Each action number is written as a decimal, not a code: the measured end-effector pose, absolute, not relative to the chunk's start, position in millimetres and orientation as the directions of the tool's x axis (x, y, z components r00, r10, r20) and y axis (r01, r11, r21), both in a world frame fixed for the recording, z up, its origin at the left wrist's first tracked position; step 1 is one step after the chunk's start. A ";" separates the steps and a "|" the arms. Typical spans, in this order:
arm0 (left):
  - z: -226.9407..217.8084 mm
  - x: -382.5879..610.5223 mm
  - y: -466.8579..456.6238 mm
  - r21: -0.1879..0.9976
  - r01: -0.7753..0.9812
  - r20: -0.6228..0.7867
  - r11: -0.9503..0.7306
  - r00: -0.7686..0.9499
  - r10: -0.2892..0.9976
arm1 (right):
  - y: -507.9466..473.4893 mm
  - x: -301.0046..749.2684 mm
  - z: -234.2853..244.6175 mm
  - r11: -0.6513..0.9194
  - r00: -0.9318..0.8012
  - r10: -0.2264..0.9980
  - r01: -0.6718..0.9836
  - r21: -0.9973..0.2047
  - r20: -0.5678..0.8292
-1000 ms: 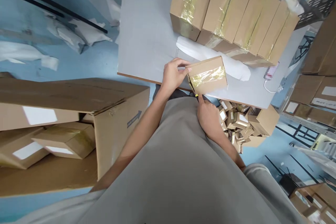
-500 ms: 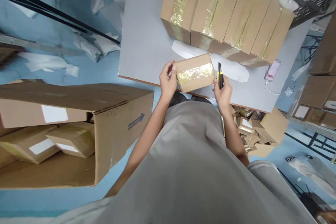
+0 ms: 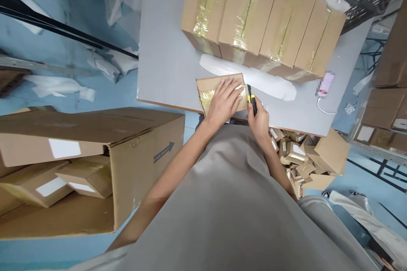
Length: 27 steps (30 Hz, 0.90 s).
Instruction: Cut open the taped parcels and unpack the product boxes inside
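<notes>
A small taped cardboard box [image 3: 206,89] lies near the front edge of the grey table [image 3: 165,63]. My left hand [image 3: 224,101] rests flat on top of it, fingers stretched out, pressing it down. My right hand [image 3: 260,118] is closed round a yellow-and-black utility knife [image 3: 251,98], whose blade end sits against the box's right side.
A row of several taped cartons [image 3: 260,25] stands at the back of the table, with a white bag [image 3: 251,77] in front of them. A large open carton [image 3: 85,165] with parcels sits at left. A bin of small boxes [image 3: 299,156] is under the table's right.
The box was held up between both hands; now it lies on the table under my flat left hand. My right hand brought the knife up and against the box's right side.
</notes>
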<state>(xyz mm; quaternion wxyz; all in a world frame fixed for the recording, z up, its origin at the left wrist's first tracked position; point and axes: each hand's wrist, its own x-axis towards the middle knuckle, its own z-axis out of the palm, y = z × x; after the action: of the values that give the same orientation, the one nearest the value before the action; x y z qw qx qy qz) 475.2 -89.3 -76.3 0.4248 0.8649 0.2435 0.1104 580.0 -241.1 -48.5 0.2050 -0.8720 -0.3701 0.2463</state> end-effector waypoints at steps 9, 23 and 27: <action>-83.8 470.1 -90.9 0.775 0.332 -0.023 -0.538 0.865 0.501 | -222.3 575.2 -5.6 -0.769 0.605 0.635 0.558 -0.313 -0.481; -93.5 470.8 -96.5 0.786 0.321 -0.016 -0.529 0.865 0.501 | -181.4 551.1 22.2 -0.813 0.630 0.494 0.579 -0.062 -0.600; -94.7 470.5 -97.7 0.791 0.315 -0.025 -0.524 0.873 0.488 | -177.7 548.2 31.3 -0.802 0.613 0.464 0.598 -0.008 -0.639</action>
<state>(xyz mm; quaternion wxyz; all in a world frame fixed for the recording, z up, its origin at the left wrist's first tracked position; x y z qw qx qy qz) 470.5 -97.7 -94.7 0.4296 0.8671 0.2315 0.1004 548.2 -177.7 31.3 -0.1033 -0.8922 -0.2976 0.3237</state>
